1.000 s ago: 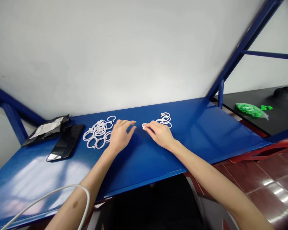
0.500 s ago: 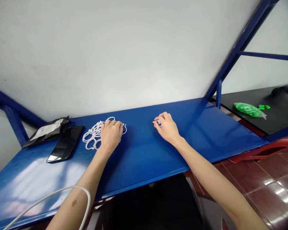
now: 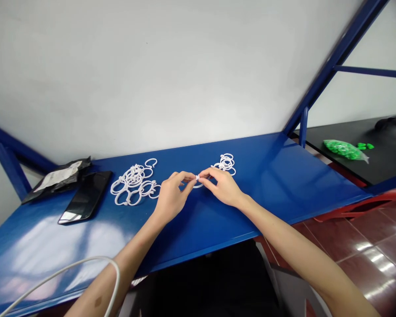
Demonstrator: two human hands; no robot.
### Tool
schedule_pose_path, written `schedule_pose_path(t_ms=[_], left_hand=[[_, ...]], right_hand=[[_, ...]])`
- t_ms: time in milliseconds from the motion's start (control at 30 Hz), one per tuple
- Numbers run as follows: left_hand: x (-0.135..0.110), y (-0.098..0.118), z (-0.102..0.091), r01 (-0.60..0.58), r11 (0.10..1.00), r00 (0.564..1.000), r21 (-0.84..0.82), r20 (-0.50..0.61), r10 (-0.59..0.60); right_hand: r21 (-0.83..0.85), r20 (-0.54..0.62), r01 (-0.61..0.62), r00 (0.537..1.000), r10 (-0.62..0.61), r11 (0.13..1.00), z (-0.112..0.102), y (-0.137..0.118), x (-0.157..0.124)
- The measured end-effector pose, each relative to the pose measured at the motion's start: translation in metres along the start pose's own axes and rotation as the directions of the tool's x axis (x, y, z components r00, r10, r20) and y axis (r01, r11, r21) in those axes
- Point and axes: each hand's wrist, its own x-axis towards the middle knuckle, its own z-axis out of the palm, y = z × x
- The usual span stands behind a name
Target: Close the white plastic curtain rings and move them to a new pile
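My left hand (image 3: 172, 197) and my right hand (image 3: 221, 186) meet over the middle of the blue table (image 3: 277, 176), both pinching one white plastic ring (image 3: 197, 180) between their fingertips. To the left lies a loose pile of white rings (image 3: 133, 185). A smaller heap of white rings (image 3: 225, 163) sits just behind my right hand.
A black phone (image 3: 85, 198) and a dark packet (image 3: 57, 176) lie at the table's left end. A white cable (image 3: 66, 275) loops over my left forearm. On a black table at the right rests a bag of green pieces (image 3: 345, 149). Blue frame posts rise at both sides.
My left hand left the left pile and my right hand left the right heap. Both came together at the middle and now hold one ring between them.
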Motion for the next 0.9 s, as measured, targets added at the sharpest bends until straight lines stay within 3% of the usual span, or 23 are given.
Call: schedule_pose_path(t_ms=[233,500,800,900], left_hand=[[0.001,0.0,-0.002,0.09,0.995,0.991,-0.045,0.107,-0.084],[-0.009,-0.012,0.01,-0.088,0.992,0.996,0.092,0.04,0.084],[-0.01,-0.021,0.015,-0.259,0.947,0.965,0.192,0.025,0.259],[-0.007,-0.022,0.015,-0.265,0.944,0.964,0.198,0.044,0.262]], right_hand=[[-0.144,0.022,0.159,0.987,-0.157,0.977,0.006,0.004,-0.005],[-0.287,0.098,0.357,0.934,-0.344,0.889,0.008,0.009,-0.008],[-0.285,0.155,0.378,0.925,-0.347,0.881,0.009,0.01,-0.01],[-0.262,0.114,0.315,0.949,-0.295,0.912,0.011,0.01,-0.009]])
